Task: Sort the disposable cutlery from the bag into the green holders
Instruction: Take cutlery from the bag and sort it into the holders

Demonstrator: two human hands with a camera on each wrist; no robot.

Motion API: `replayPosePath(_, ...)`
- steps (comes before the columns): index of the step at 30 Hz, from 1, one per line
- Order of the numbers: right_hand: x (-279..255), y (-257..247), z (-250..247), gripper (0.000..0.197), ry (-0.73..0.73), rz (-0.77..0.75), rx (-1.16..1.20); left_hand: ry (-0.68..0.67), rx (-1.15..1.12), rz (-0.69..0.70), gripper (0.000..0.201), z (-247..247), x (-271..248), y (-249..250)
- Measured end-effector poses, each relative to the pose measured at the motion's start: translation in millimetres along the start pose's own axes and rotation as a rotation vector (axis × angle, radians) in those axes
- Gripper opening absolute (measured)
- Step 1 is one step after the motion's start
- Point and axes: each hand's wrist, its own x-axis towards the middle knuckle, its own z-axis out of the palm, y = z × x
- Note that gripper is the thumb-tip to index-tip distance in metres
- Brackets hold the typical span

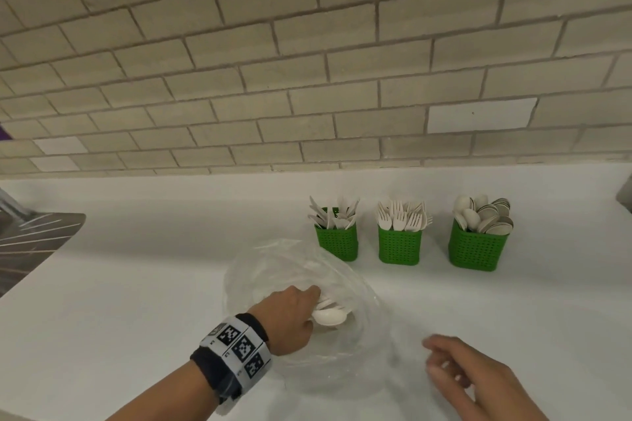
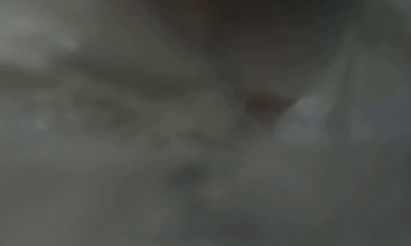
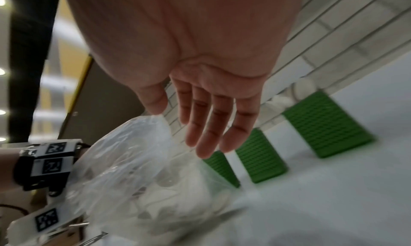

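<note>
A clear plastic bag (image 1: 342,270) lies on the white counter (image 1: 136,284) with white spoons (image 1: 330,317) inside. My left hand (image 1: 316,304) is inside the bag, fingers curled round those spoons. The left wrist view is dark and blurred. My right hand (image 1: 441,359) hovers to the right of the bag, fingers straight and holding nothing; the right wrist view shows its fingers (image 3: 206,135) spread above the bag (image 3: 133,161). Behind the bag stand three green holders: knives (image 1: 338,243), forks (image 1: 399,247) and spoons (image 1: 476,251).
A metal sink drainboard (image 1: 30,239) lies at the counter's left edge. A tiled wall (image 1: 307,61) closes the back. A grey object (image 1: 626,191) peeks in at the far right. Bare counter stretches left of the bag and in front of the holders.
</note>
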Motion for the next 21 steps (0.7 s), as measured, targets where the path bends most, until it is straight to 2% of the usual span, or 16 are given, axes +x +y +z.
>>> replayPosePath(3, 25.0, -24.4, 17.5, 0.058, -0.084, -0.056, -0.052, 0.049, 0.035, 0.034, 0.023, 4.2, -4.5, 5.6)
replayPosePath(5, 42.2, -39.5, 32.8, 0.056, -0.097, -0.07, -0.057, 0.117, 0.13, 0.075, 0.022, 4.7, -7.9, 11.6)
replayPosePath(6, 50.6, -43.3, 40.7, 0.052, -0.091, -0.081, -0.056, 0.141, 0.169, 0.091, 0.022, 4.4, -10.2, 14.0)
replayPosePath(8, 66.9, -45.1, 51.2, 0.028, -0.068, -0.089, -0.08, 0.153, 0.154, 0.09, 0.024, 4.0, -15.2, 15.9)
replayPosePath(10, 78.0, -42.6, 49.5, 0.007, 0.003, -0.03, -0.083, 0.152, 0.071, 0.061, 0.024, 4.8, -20.6, 10.6)
replayPosePath(12, 86.0, -35.7, 44.8, 0.007, 0.063, 0.039, -0.068, 0.186, -0.014, 0.053, 0.02, 4.4, -25.3, 3.0)
replayPosePath(14, 88.1, -29.7, 43.1, 0.003, 0.075, 0.107, -0.084, 0.239, -0.131, 0.071, 0.008, 3.7, -29.2, -3.1)
replayPosePath(17, 86.1, -19.8, 48.1, 0.001, 0.067, 0.145, -0.083, 0.322, -0.279, 0.208, 0.021, 1.5, -34.6, -8.7)
replayPosePath(19, 83.1, -17.3, 51.8, 0.005, 0.032, 0.097, -0.036, 0.452, -0.36, 0.282, 0.025, -2.8, -38.1, -7.6)
replayPosePath(21, 81.0, -19.2, 55.8, 0.008, -0.007, 0.029, 0.018, 0.607, -0.546, 0.302, 0.019, -6.9, -37.2, -0.7)
